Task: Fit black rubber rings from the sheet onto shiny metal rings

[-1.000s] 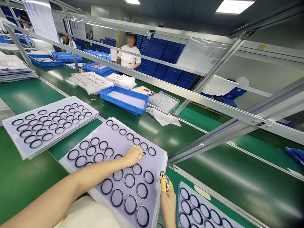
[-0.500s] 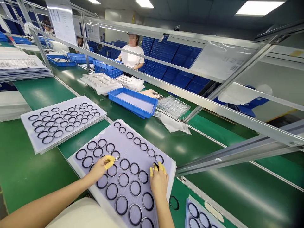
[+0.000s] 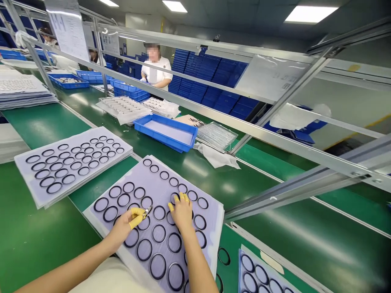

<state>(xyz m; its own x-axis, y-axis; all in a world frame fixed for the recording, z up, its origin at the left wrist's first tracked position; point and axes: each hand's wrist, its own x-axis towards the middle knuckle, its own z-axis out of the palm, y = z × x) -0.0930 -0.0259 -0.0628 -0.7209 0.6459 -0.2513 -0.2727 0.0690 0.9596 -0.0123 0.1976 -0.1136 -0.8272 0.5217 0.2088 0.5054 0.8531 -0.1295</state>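
My left hand (image 3: 124, 226), with yellow finger cots, is shut on small metal snips (image 3: 147, 211) above a lavender foam sheet (image 3: 214, 228) laid with rows of black rubber O-rings. My right hand (image 3: 182, 213), also wearing yellow cots, rests on the same sheet with its fingers apart. Its fingertips are at a black O-ring (image 3: 174, 198), and I cannot tell whether they grip it. My hands and forearms hide some rings in the sheet's middle.
Another ring-laden foam sheet (image 3: 27, 162) lies left on the green conveyor belt (image 3: 45, 126), and a third (image 3: 240, 264) lies lower right. Loose O-rings (image 3: 224, 256) lie beside the sheet. Ahead are a blue tray (image 3: 165, 132), a clear plastic tray stack (image 3: 216, 135), metal rails, and a co-worker (image 3: 155, 69).
My right hand has moved from the sheet's right edge leftward and up to its upper middle. My left hand has shifted slightly right with the snips. The view has swung a little.
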